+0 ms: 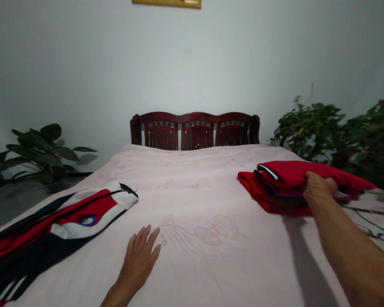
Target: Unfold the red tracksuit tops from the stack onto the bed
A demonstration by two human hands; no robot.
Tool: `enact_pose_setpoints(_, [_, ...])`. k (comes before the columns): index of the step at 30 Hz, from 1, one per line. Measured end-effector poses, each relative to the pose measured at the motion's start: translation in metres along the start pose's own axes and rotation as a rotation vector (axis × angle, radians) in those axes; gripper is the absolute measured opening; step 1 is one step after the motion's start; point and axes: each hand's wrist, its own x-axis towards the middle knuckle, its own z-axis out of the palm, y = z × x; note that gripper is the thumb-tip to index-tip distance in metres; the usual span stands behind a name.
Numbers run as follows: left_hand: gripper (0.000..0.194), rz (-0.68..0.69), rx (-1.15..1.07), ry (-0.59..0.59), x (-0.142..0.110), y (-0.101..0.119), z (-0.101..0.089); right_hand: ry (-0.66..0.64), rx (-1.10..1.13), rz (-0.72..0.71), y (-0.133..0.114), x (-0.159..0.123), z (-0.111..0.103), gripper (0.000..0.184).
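Note:
My left hand (140,258) is at the near middle of the bed, palm down over the pink sheet (192,273), fingers spread and holding nothing. On the right side lies a stack of folded clothes (269,200), mostly red with some dark and purple layers. My right hand (321,185) is at the near edge of the stack's top red garment (294,170), fingers curled on the cloth; the fingertips are partly hidden. To the left, a red, white and navy sports jacket (92,209) with a round blue badge lies stretched lengthwise on the bed.
A dark wooden headboard (196,132) stands at the far end against a pale wall. Leafy plants (320,128) crowd the right side, and a potted plant (41,149) stands on the left floor. Glasses (379,234) and a thin cord lie near the right edge.

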Motion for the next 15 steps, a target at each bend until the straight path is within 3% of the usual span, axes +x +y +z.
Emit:
enact_pose_setpoints(2, [0.049,0.001,0.005,0.003,0.000,0.000,0.000,-0.079,-0.154,-0.164,-0.019,-0.009,0.003,0.028])
enact_pose_setpoints(4, [0.049,0.005,-0.004,0.010,0.000,0.000,0.000,-0.266,-0.391,-0.356,-0.041,-0.026,0.008,0.025])
enact_pose_setpoints(8, [0.047,0.004,-0.058,0.037,0.001,-0.001,0.002,-0.869,-0.808,-0.761,-0.071,-0.105,0.008,0.022])
enact_pose_setpoints(12, [0.050,-0.029,-0.221,0.045,0.002,-0.005,0.000,-1.544,-0.955,-0.957,-0.049,-0.225,-0.021,0.014])
enact_pose_setpoints(15, [0.053,-0.112,-0.447,0.067,0.003,-0.008,-0.007,-1.953,-0.895,-0.822,-0.009,-0.296,-0.052,0.010])
